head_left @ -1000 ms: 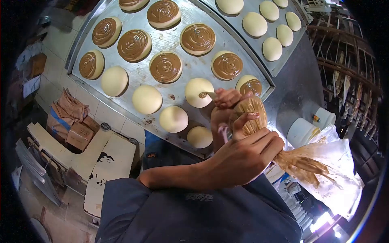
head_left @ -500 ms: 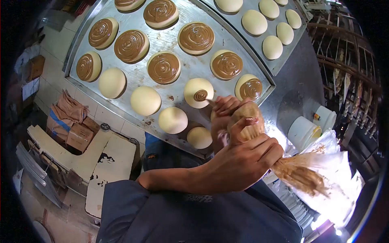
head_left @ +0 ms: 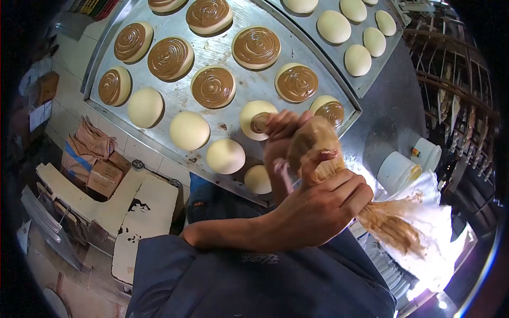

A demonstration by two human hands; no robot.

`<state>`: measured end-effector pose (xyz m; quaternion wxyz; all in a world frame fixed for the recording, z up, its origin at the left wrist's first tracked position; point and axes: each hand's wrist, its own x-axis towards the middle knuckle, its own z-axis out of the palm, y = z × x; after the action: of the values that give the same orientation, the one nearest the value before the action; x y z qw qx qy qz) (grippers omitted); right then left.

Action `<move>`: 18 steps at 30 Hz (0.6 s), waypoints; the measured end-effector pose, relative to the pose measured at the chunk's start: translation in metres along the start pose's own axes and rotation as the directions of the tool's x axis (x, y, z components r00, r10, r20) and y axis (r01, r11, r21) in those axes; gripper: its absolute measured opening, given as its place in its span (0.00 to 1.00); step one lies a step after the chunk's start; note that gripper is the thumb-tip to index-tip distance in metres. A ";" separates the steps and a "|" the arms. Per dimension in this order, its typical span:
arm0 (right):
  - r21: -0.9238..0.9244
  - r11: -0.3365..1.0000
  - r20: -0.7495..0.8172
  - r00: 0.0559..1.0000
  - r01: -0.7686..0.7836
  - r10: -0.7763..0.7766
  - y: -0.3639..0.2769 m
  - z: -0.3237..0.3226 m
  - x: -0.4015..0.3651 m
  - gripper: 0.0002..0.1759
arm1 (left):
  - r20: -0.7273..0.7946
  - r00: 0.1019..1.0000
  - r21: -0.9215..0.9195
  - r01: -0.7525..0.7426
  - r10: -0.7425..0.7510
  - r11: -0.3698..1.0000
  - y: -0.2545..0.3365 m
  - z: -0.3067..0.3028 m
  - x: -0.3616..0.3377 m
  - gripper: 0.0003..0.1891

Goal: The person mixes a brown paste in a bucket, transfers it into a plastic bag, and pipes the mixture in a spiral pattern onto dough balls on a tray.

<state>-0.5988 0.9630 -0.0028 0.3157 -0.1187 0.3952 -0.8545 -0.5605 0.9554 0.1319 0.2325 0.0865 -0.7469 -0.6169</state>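
Note:
My left hand (head_left: 330,208) is wrapped around the gathered neck of a translucent piping bag (head_left: 317,139) with brown filling, its thumb up. Beyond it, my right hand (head_left: 280,130) is closed around the bag's narrow front end, with fingers over the right part of a pale round dough piece (head_left: 251,117). A small brown swirl (head_left: 259,122) lies on that piece, partly covered by the fingers. The bag's tip is hidden. The smeared tail of the bag (head_left: 395,225) spreads out to the lower right.
Several brown-topped rounds (head_left: 213,86) and plain ones (head_left: 190,130) sit on the metal tray (head_left: 175,159). A second tray (head_left: 339,53) holds more pale rounds. White tubs (head_left: 395,172) stand at right. A worn cream surface (head_left: 148,212) and a cardboard box (head_left: 106,176) are at left.
My right hand and the bag's front end have shifted slightly up and left, over the dough piece. The brown swirl looks larger, and the bag's tip has gone out of sight.

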 end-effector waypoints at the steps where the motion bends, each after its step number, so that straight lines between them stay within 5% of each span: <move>1: -0.097 0.967 -0.147 0.964 -0.235 0.220 0.007 -0.050 -0.025 0.17 | 0.000 1.000 -0.005 0.003 -0.003 1.000 0.000 0.000 -0.002 0.20; 2: -0.127 0.872 -0.284 0.860 -0.472 0.424 0.014 -0.099 -0.049 0.16 | -0.001 1.000 -0.012 0.006 -0.006 1.000 0.000 -0.001 -0.004 0.21; 3: -0.088 0.903 -0.253 0.886 -0.422 0.389 -0.003 -0.092 -0.042 0.15 | -0.003 1.000 -0.020 0.007 -0.007 1.000 0.000 -0.002 -0.006 0.21; 6: -0.398 0.916 -0.178 0.975 0.051 -0.132 -0.016 -0.020 0.000 0.30 | 0.049 0.999 0.026 -0.004 0.002 1.000 0.004 -0.009 -0.002 0.20; 7: -0.305 0.948 -0.256 0.951 0.093 -0.175 -0.010 -0.010 0.013 0.30 | 0.041 0.999 0.027 -0.007 0.006 1.000 0.004 -0.007 -0.001 0.20; 9: -0.135 0.982 -0.095 0.985 0.131 -0.145 -0.007 -0.008 0.019 0.25 | 0.032 0.999 0.032 -0.012 0.011 0.999 0.001 -0.001 -0.001 0.20; 11: -0.150 0.982 -0.106 0.990 -0.112 0.096 -0.003 -0.005 -0.001 0.22 | -0.013 1.000 0.026 0.000 0.000 1.000 -0.001 0.001 -0.004 0.19; 14: 0.139 0.970 -0.281 0.932 -0.197 0.230 0.007 -0.051 -0.030 0.19 | -0.041 0.999 -0.022 0.009 -0.010 1.000 -0.002 -0.002 -0.007 0.17; 15: 0.371 0.917 -0.464 0.825 -0.150 0.323 -0.001 -0.064 -0.035 0.19 | -0.031 0.999 -0.032 0.009 -0.010 0.999 -0.002 -0.004 -0.007 0.17; 16: 0.032 0.987 -0.296 0.942 -0.158 0.161 -0.005 -0.064 -0.025 0.18 | -0.022 1.000 -0.042 0.010 -0.011 0.999 -0.002 -0.006 -0.007 0.17; 18: -0.564 0.796 0.102 0.975 0.220 -0.197 -0.012 -0.063 -0.006 0.17 | 0.039 0.999 -0.036 0.010 -0.008 0.999 0.002 -0.011 -0.002 0.17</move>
<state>-0.6279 1.0102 -0.0348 0.1769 -0.2670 0.6113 -0.7237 -0.5532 0.9468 0.1343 0.2167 0.0737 -0.7394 -0.6331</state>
